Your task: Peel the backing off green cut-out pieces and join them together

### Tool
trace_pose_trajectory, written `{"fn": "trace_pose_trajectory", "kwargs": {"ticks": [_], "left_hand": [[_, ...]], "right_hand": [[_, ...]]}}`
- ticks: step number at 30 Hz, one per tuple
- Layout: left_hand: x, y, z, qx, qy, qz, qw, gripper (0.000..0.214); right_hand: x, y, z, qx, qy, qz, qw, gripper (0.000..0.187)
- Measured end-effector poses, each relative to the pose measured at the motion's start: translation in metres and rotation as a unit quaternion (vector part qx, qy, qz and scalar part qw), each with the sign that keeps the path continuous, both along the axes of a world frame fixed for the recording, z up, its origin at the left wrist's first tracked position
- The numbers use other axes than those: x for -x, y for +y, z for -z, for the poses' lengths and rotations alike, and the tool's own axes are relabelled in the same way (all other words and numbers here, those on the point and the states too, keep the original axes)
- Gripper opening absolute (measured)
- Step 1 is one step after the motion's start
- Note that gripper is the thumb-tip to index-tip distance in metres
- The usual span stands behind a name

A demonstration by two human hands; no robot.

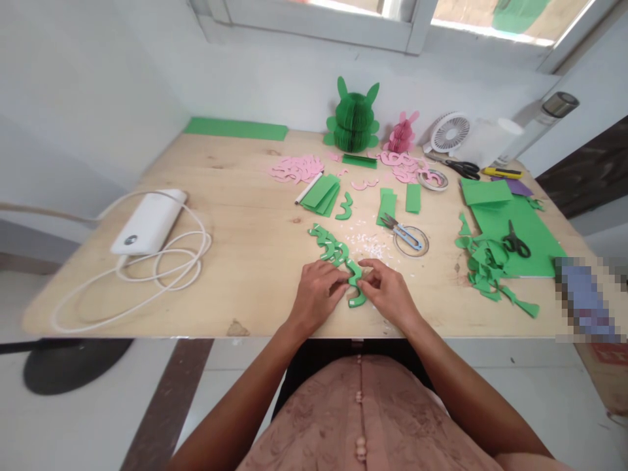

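pale wooden worktop (235, 261): your left hand (318, 291) and right hand (388, 292) both pinch the green paper cutout (354, 271); make each grip light, edges aligned, piece flat.

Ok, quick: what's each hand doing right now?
Left hand: closed, fingers pinching the green paper cut-out.
Right hand: closed, pinching the same cut-out.

What I can't make out

My left hand (316, 296) and right hand (391, 294) pinch the green paper piece (356, 288) by the table's (245, 261) near edge, and my fingertips cover its middle, so its full shape is hidden. A pixelated patch (586, 297) blots out whatever lies at the right edge. The white specks (367, 243) mid-table are too small to identify.
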State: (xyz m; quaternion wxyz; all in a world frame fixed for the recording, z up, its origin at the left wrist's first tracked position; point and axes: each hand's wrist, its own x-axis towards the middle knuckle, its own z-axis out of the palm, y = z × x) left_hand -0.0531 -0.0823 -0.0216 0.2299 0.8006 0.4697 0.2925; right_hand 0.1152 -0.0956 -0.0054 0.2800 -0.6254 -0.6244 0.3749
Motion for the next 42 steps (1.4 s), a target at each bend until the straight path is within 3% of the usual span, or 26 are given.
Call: {"fn": "trace_pose_trajectory", "kwargs": {"ticks": [42], "left_hand": [[-0.0005,-0.0003,0.0003,0.0,-0.005,-0.002,1.0,0.009]], "right_hand": [[0.0008,0.0012,0.0004,-0.008,-0.035,-0.016,0.999,0.03]]}}
